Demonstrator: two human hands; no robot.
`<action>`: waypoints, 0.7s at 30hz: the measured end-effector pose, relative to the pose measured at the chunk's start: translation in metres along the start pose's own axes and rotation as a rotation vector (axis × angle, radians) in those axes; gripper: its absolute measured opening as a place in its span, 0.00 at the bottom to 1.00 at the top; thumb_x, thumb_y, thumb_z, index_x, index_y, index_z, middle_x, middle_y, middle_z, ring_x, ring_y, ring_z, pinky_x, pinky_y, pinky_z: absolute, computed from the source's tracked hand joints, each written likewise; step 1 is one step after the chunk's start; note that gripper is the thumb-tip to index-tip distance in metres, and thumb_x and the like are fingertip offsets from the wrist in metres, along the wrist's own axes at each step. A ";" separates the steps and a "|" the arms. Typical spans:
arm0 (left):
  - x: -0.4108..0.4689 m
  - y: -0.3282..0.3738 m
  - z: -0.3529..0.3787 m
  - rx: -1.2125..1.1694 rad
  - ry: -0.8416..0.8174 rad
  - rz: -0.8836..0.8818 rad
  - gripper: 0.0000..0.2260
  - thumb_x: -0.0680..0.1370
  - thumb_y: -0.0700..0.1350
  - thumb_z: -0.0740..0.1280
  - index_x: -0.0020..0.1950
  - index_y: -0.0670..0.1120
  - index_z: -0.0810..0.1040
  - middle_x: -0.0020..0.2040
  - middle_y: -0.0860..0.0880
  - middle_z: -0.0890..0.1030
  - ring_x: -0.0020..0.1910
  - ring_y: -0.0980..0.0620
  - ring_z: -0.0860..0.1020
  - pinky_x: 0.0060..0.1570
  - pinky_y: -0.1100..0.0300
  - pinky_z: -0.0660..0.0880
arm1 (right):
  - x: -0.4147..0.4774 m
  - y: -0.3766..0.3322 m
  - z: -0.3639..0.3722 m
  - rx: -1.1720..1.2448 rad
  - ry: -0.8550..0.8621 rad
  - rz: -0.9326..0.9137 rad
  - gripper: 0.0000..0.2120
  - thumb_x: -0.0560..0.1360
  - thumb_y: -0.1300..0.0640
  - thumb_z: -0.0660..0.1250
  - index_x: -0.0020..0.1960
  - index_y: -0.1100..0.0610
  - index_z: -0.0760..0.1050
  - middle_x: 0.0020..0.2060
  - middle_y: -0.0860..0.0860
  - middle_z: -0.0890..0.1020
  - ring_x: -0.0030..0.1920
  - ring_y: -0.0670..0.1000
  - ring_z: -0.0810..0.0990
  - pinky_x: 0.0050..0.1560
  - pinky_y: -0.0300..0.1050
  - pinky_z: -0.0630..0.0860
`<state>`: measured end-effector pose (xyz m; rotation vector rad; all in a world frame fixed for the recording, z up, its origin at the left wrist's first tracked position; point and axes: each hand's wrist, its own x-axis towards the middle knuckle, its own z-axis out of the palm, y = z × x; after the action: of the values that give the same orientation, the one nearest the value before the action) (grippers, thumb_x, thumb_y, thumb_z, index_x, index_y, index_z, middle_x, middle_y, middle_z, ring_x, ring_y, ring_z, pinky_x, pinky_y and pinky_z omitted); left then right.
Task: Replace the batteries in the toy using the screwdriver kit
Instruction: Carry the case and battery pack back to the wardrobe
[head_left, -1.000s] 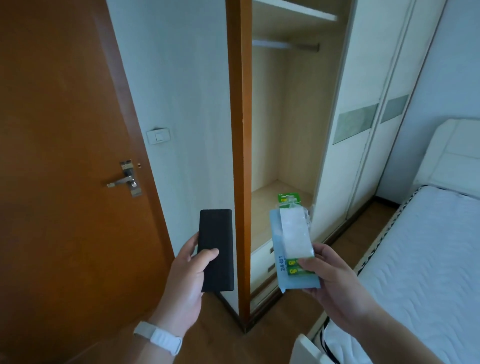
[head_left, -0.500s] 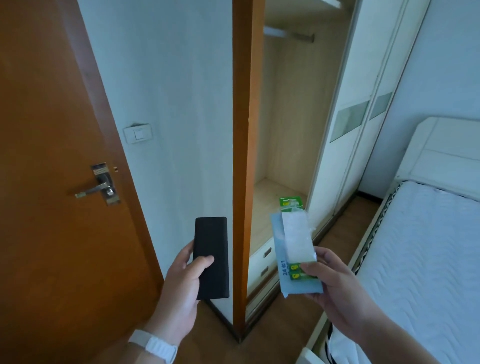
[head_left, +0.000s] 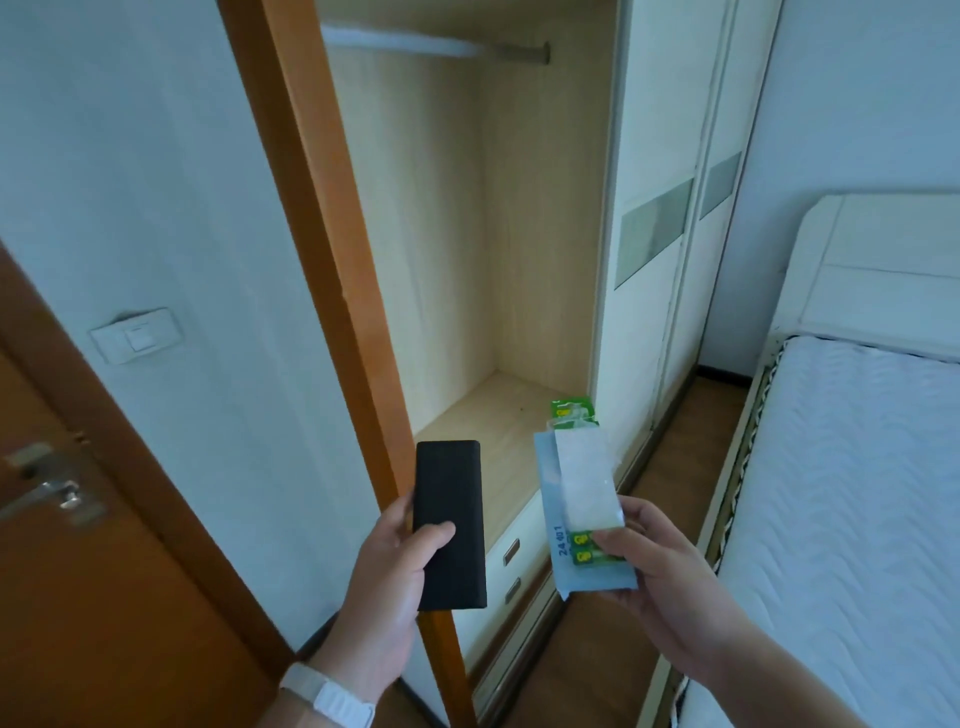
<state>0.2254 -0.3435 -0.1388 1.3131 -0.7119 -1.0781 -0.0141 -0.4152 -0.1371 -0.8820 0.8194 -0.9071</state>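
My left hand (head_left: 387, 577) grips a flat black rectangular case (head_left: 451, 525), thumb across its front, held upright at chest height. My right hand (head_left: 652, 571) pinches a stack of packets: a pale blue packet (head_left: 553, 499) marked 24401, a white translucent packet (head_left: 587, 475) on top, and green battery packs (head_left: 589, 548) with a green card tip (head_left: 571, 408) showing above. Both hands are held out in front of an open wardrobe. No toy is in view.
An open wardrobe (head_left: 467, 234) with a bare shelf and hanging rail lies ahead, two small drawers (head_left: 511, 564) below. An orange door (head_left: 78, 545) with a lever handle stands left, a wall switch (head_left: 136, 335) beside it. A bed with a white mattress (head_left: 857, 493) fills the right.
The view has swung right and closer to the wardrobe; the door handle has slid to the left edge. Both hands keep the same grips on the case and the packets.
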 end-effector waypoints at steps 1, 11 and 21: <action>0.013 0.001 0.011 0.001 -0.006 0.000 0.15 0.73 0.52 0.75 0.58 0.63 0.81 0.54 0.50 0.85 0.54 0.45 0.84 0.47 0.50 0.83 | 0.012 -0.006 -0.008 0.004 0.007 -0.003 0.19 0.70 0.64 0.70 0.61 0.60 0.74 0.51 0.61 0.83 0.47 0.59 0.84 0.48 0.56 0.78; 0.107 0.008 0.065 0.018 -0.018 -0.039 0.15 0.80 0.45 0.69 0.60 0.65 0.79 0.54 0.54 0.86 0.51 0.49 0.85 0.44 0.52 0.82 | 0.102 -0.037 -0.041 0.034 0.029 0.026 0.20 0.68 0.63 0.71 0.60 0.58 0.75 0.53 0.61 0.83 0.46 0.57 0.84 0.42 0.50 0.77; 0.179 0.003 0.069 0.060 -0.073 -0.031 0.16 0.84 0.44 0.65 0.64 0.65 0.74 0.53 0.56 0.86 0.51 0.53 0.85 0.46 0.53 0.82 | 0.162 -0.025 -0.029 0.033 0.102 0.012 0.24 0.65 0.59 0.73 0.61 0.57 0.75 0.53 0.60 0.83 0.49 0.58 0.85 0.39 0.45 0.80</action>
<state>0.2313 -0.5346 -0.1525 1.3456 -0.7858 -1.1419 0.0155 -0.5766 -0.1612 -0.8059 0.8941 -0.9586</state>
